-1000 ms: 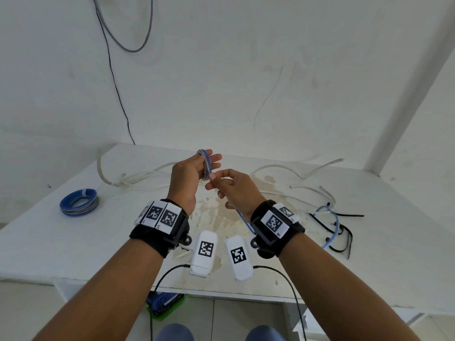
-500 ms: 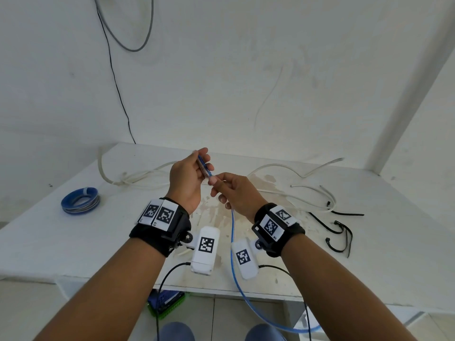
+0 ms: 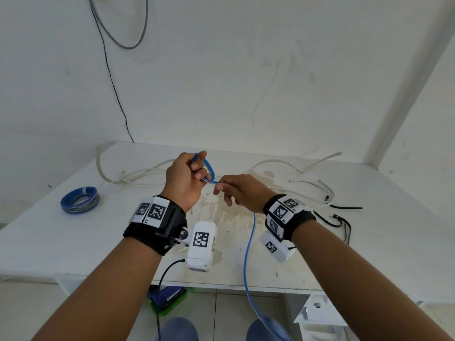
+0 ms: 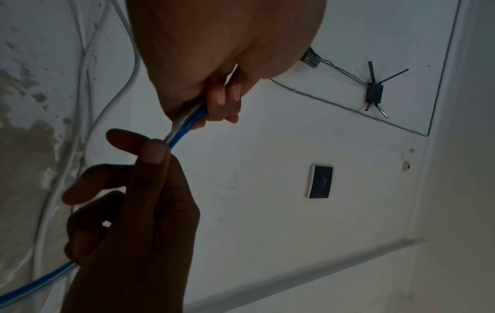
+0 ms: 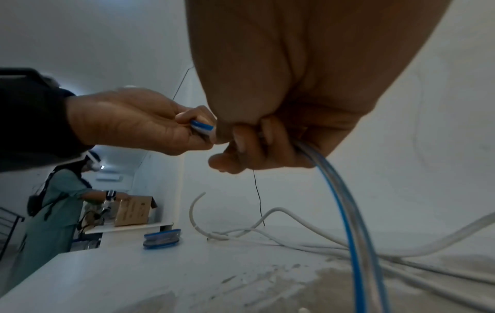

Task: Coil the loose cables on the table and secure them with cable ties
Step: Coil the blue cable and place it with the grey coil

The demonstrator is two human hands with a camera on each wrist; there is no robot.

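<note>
I hold a blue cable (image 3: 249,244) above the white table (image 3: 61,242). My left hand (image 3: 189,175) grips a small loop of it (image 3: 209,168) with curled fingers. My right hand (image 3: 236,190) pinches the same cable just right of the loop, and the rest hangs down past the table's front edge. In the left wrist view the cable (image 4: 184,125) runs from my left fingers to the right thumb and forefinger. In the right wrist view it (image 5: 345,211) drops from my right fist. A finished blue coil (image 3: 79,200) lies at the table's left.
Loose white cables (image 3: 138,175) sprawl across the back of the table. Black cable ties (image 3: 341,219) lie at the right. A green basket (image 3: 170,297) sits on the floor below the front edge. Another person (image 5: 51,211) stands at a far table.
The blue cable was pulled off the right side of the table and now hangs over the front edge. My right hand slid away from the left, which now holds a wider loop.
</note>
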